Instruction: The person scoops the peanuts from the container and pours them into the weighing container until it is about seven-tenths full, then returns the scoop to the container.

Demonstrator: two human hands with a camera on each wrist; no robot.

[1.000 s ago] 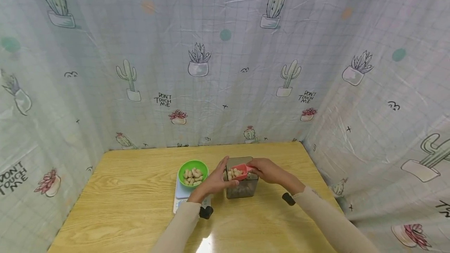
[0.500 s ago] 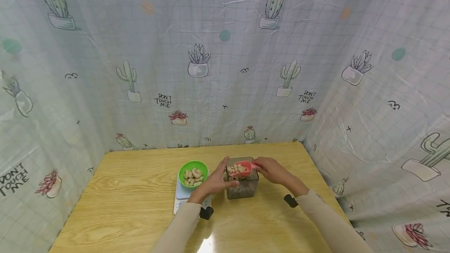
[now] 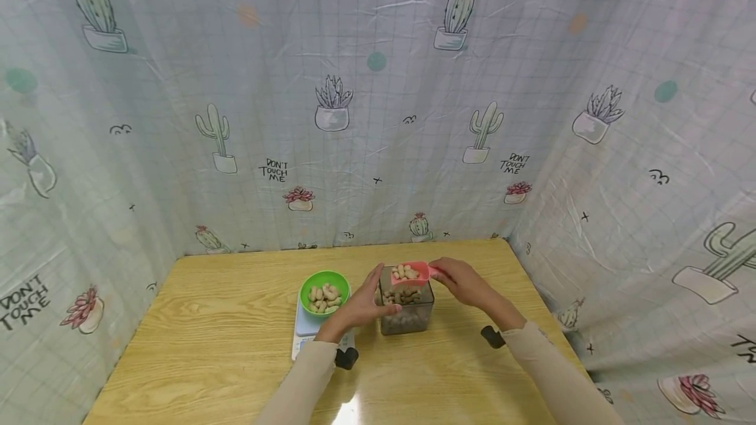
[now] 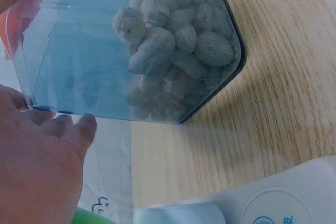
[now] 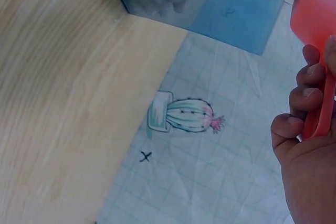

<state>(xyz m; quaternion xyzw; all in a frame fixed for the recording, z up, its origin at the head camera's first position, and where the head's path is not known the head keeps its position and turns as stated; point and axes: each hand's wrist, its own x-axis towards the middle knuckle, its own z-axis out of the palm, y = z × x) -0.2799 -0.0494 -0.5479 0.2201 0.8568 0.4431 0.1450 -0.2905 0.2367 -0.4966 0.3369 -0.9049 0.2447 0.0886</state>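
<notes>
My right hand (image 3: 462, 281) grips the handle of a red scoop (image 5: 315, 11), fingers wrapped round it in the right wrist view. Unshelled peanuts (image 3: 405, 272) fill the scoop's bowl, which is over the back of a clear grey square container (image 3: 407, 324). More peanuts (image 4: 181, 45) lie in the container's lower part. With thumb at the front and fingers along the left side, my left hand (image 3: 361, 305) holds the container near its rim. To its left, a green bowl (image 3: 325, 275) with several peanuts sits on a white kitchen scale (image 3: 307, 324).
Everything stands on a wooden table (image 3: 224, 326). A cactus-print curtain (image 3: 378, 149) hangs behind the table's far edge and along both sides. The scale is close by the left forearm, and its front is partly hidden by the sleeve (image 3: 307, 372).
The right hand has lifted the loaded scoop from inside the container up to above its rim, moving slightly right and back. The left hand and the container have stayed in place.
</notes>
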